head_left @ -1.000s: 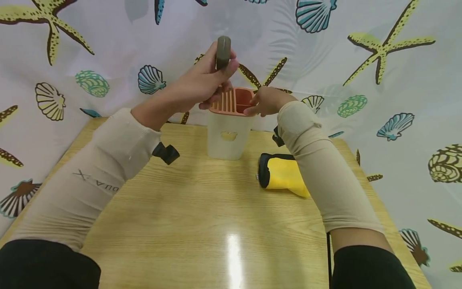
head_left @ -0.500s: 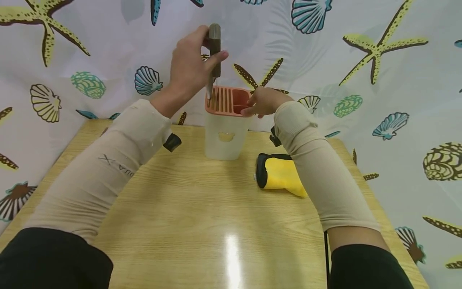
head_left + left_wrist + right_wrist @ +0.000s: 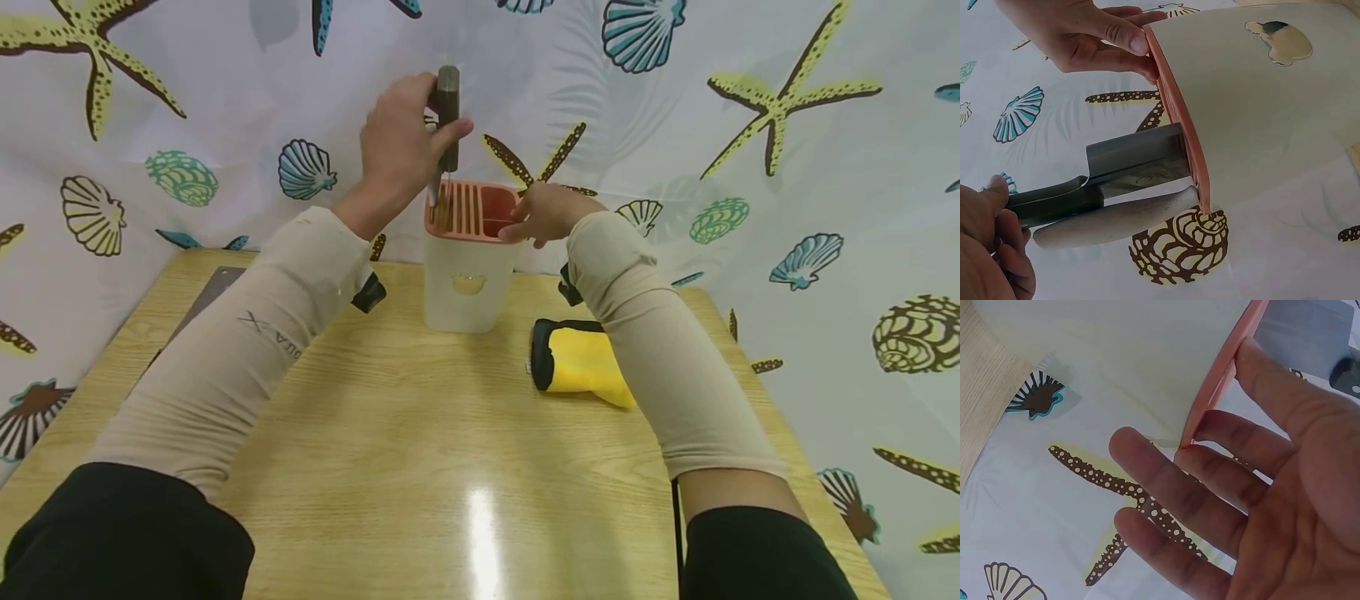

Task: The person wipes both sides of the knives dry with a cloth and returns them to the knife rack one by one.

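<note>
My left hand (image 3: 401,133) grips the dark green handle of a cleaver (image 3: 1141,153), held upright over the knife holder. In the left wrist view the broad blade runs partly into the slotted top; its lower end is hidden inside. Beside it a pale-handled knife (image 3: 1116,222) stands in the same end of the slots. The knife holder (image 3: 465,292) is whitish, with an orange-pink top and a bear-shaped cutout. My right hand (image 3: 551,210) holds the right end of its rim, thumb at one side and fingertips at the other in the right wrist view.
A yellow and black cloth item (image 3: 585,358) lies on the wooden table (image 3: 420,467), right of the holder. Behind my left sleeve a flat grey piece (image 3: 213,292) partly shows. A curtain (image 3: 517,75) printed with shells and starfish hangs close behind.
My left hand moved slightly left with the cleaver, rose, then came down, taking the blade lower toward the slots. My right hand stayed at the rim. The flat grey piece came into view.
</note>
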A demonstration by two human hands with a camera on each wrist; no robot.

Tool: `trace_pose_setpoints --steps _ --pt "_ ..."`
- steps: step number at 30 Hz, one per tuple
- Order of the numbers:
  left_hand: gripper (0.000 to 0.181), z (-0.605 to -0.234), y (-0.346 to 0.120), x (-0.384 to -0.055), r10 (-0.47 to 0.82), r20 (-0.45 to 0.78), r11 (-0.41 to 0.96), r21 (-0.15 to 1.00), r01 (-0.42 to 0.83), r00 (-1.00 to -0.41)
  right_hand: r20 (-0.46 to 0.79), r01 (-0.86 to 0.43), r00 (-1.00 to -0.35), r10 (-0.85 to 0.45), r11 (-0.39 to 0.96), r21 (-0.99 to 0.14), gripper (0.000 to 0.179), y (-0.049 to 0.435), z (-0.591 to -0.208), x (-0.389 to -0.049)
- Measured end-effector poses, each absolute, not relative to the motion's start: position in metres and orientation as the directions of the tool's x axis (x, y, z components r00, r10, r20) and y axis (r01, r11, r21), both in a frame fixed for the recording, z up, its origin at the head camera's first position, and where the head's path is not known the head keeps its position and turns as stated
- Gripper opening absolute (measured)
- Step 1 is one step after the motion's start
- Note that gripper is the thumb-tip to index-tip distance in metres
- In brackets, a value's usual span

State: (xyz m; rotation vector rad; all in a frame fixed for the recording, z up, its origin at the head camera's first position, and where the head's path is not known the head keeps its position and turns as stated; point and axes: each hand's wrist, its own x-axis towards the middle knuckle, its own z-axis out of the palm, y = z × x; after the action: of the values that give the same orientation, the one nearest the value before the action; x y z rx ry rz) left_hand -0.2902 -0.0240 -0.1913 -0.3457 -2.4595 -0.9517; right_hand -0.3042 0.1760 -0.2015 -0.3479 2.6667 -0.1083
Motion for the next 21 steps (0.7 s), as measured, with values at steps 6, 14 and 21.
trace_pose_setpoints --steps 6,14,21 --pt "0.043 -0.195 -0.026 -0.297 0.131 0.498 0.679 0.585 0.444 -0.857 -0.412 -0.232 -0.872 -0.263 0.965 -0.125 0.060 0.178 -0.203 -0.305" --pt "0.050 -0.209 -0.024 -0.302 0.139 0.500 0.651 0.605 0.460 -0.855 -0.408 -0.236 -0.873 -0.268 0.963 -0.127 0.060 0.177 -0.206 -0.307" --pt "0.049 -0.218 -0.018 -0.307 0.145 0.529 0.705 0.537 0.463 -0.836 -0.402 -0.217 -0.878 -0.262 0.964 -0.154 0.057 0.178 -0.205 -0.305"
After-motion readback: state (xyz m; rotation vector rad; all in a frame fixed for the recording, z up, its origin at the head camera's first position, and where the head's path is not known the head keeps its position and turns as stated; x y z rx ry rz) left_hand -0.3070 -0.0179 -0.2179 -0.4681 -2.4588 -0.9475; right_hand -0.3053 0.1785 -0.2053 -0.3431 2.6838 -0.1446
